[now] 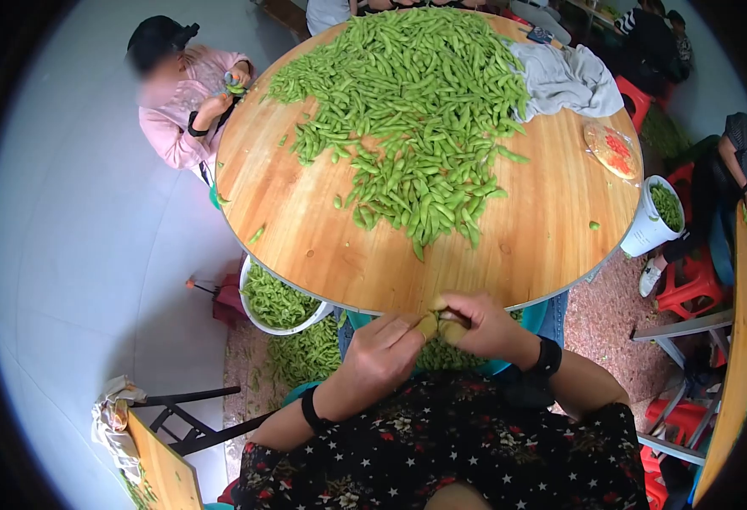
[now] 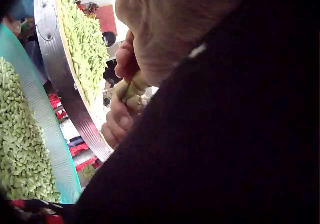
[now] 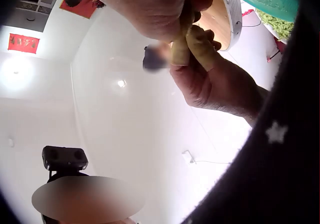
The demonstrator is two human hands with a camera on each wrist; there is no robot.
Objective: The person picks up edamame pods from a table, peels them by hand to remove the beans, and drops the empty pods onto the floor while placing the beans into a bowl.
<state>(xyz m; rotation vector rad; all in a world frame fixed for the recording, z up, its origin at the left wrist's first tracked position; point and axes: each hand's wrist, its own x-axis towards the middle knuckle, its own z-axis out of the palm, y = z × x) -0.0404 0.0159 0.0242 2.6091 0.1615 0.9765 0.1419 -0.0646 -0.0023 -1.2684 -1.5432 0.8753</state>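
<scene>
My left hand (image 1: pixel 380 355) and right hand (image 1: pixel 491 327) meet fingertip to fingertip over my lap, just off the near edge of the round table. Between them they pinch a green soybean pod (image 2: pixel 128 91); only a thin strip of it shows in the left wrist view. Yellowish finger covers (image 3: pixel 201 49) sit on some of the digits. Below the hands is a turquoise basin (image 2: pixel 64 151) of shelled green beans (image 2: pixel 22 144). Ahead, a big heap of pods (image 1: pixel 416 93) spreads over the wooden table (image 1: pixel 305 229).
A white bucket (image 1: pixel 316 318) of pods or hulls stands left below the table, more lying on the floor. Grey cloth (image 1: pixel 565 81) and a bagged round item (image 1: pixel 613 151) lie on the table's right. Another person (image 1: pixel 182 106) works at the left; a white bucket (image 1: pixel 641 234) stands right.
</scene>
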